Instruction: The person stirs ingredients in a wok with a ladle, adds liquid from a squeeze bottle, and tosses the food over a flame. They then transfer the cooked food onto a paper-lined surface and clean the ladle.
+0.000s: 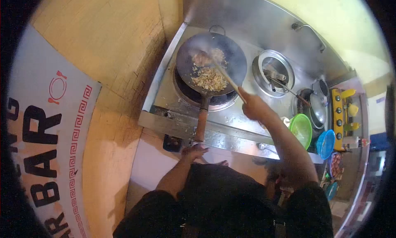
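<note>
My right hand [251, 105] is wrapped round the long pale handle of a wok ladle [226, 76]. The ladle's head is blurred and lies among the fried rice-like food [210, 79] in a big dark wok [235, 58]. Haze rises over the food. The wok sits tilted on the left burner, its wooden handle [201, 124] pointing towards me. Just below the end of that handle is my left hand [194, 151], apart from it, by the stove's front edge. Its fingers look loosely stretched, with nothing visible in them.
Right of the wok, a metal pot [264, 58] holds utensils, one with a long handle. Further right stand a dark pan [317, 108], a green basin [300, 128] and a blue basin [326, 143]. A yellow rack [338, 114] is beyond. A wall and a lettered banner [53, 134] bound the left.
</note>
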A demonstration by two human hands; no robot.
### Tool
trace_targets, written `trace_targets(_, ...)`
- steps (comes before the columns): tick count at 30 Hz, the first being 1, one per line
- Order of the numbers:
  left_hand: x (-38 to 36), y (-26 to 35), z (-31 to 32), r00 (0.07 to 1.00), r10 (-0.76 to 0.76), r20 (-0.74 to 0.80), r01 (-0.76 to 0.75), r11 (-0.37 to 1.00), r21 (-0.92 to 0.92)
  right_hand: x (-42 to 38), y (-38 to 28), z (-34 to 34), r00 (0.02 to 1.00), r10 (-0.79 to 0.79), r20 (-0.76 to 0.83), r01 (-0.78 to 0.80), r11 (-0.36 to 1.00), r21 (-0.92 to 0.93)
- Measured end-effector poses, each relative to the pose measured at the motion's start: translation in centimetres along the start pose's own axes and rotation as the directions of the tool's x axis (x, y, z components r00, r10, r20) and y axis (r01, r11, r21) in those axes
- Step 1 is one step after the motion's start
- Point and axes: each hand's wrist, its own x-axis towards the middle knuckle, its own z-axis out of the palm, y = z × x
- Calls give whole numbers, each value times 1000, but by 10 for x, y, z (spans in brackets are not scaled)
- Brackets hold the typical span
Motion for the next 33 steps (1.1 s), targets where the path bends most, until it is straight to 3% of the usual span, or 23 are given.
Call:
trace_targets(2, 31, -1, 13, 992, 122, -4, -121, 984, 127, -44, -33, -25, 979, 95, 182, -58, 978, -200)
trace_targets(5, 73, -4, 47, 925, 375, -62, -345, 897, 277, -97, -33, -36, 967, 181, 182, -93, 908, -409)
trace_targets(8, 97, -10, 80, 825, 535, -181, -458, 821, 341, -81, -30, -35, 952, 287, 111, -220, 887, -406)
trace_targets(11, 102, -10, 96, 763, 591, -263, -501, 797, 337, -41, -28, -19, 969, 247, -10, -244, 953, -177)
trace_targets(14, 104, -14, 97, 768, 582, -268, -496, 805, 327, -68, -49, -32, 991, 112, -78, -101, 985, 138)
trace_targets(17, 104, -21, 92, 812, 541, -218, -474, 830, 295, -114, -64, -66, 956, 215, 198, -268, 915, 302)
trace_targets(20, 101, -13, 85, 844, 511, -161, -475, 853, 218, -142, -66, -61, 933, 267, 243, -301, 946, 118)
trace_targets(23, 89, 2, 79, 897, 442, -3, -441, 897, 35, -126, -66, -46, 917, 360, 174, -305, 911, -277)
trace_targets(24, 82, 5, 75, 916, 390, 89, -388, 921, -42, -116, -51, -26, 954, 292, 65, -252, 901, -352)
trace_targets(26, 48, 26, 50, 926, 174, 335, -158, 985, -74, -81, -50, -5, 963, 266, -48, -270, 939, -212)
trace_targets(28, 5, 50, 17, 865, -186, 466, 81, 968, 236, -58, -62, 13, 968, 253, 3, -250, 958, -138)
trace_targets(30, -36, 40, -26, 779, 145, 610, -57, 985, -162, -69, -64, 22, 986, 162, 49, -155, 981, -114)
trace_targets(31, -59, 36, -46, 710, 317, 628, -94, 928, -362, -91, -69, 18, 980, 178, 85, -158, 967, -199)
trace_targets(33, -107, 80, -87, 641, 435, 633, 132, 749, -649, -135, -83, -2, 964, 206, 168, -131, 918, -374)
